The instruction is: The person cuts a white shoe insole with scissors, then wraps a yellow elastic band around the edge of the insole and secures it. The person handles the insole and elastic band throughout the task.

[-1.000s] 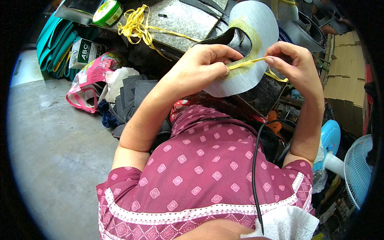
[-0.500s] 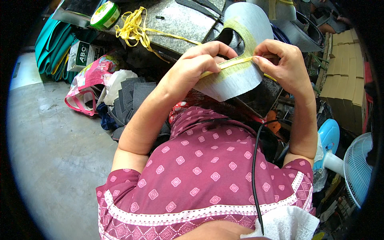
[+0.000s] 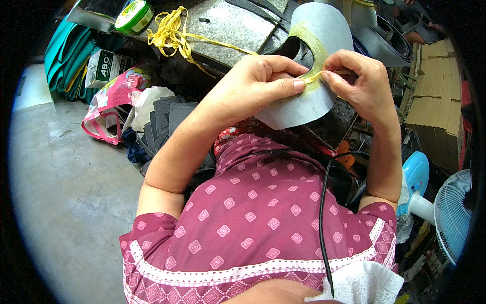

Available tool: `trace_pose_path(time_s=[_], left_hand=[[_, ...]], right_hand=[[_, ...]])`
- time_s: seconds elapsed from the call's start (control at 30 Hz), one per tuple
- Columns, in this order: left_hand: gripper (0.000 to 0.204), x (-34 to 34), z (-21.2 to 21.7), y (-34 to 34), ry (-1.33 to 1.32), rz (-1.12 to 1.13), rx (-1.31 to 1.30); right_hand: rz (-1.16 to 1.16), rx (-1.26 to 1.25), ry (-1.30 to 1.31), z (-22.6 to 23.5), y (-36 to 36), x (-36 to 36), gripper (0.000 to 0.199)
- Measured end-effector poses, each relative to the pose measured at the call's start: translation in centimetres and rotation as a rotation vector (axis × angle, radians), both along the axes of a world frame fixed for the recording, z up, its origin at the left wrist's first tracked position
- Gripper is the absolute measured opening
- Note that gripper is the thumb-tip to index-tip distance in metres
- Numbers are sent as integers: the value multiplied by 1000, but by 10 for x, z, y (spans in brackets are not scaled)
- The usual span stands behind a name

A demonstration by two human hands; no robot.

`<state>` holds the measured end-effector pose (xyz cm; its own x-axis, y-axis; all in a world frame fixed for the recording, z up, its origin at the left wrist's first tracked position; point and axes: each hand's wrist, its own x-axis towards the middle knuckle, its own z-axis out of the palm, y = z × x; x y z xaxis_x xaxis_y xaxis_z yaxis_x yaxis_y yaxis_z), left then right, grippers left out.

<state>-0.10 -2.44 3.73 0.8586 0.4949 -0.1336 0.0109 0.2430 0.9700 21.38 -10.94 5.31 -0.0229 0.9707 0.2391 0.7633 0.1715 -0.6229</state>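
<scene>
Grey felt-like piece [image 3: 304, 104], curved, with oval cut-out rimmed yellow-green, held in air before stone slab [image 3: 228, 25]. Left hand [image 3: 253, 86] and right hand [image 3: 362, 83] close together, fingertips pinching thin yellow strip [image 3: 313, 77] against cut-out edge (thumbs uppermost). Loose yellow cord [image 3: 172, 33] lies on slab's left edge.

Grey piece [image 3: 298, 109], yellow strip [image 3: 174, 33]

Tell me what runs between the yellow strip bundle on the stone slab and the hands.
In the head view, one yellow strip trails from the bundle across the grey stone slab toward the left hand and right hand, which hold the grey shoe upper piece.
</scene>
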Motion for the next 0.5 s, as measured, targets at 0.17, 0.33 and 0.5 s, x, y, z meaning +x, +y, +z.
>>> trace_pose_path(time_s=[0.17,0.33,0.5], left_hand=[[30,-1,2,7,79,-64,53],[25,5,-1,3,123,33,52],[19,7,9,-6,146,62,290]], right_hand=[[26,-6,34,2,-2,-6,8],[41,48,-40,3,-2,-12,9],[38,63,-60,12,-7,-15,14]])
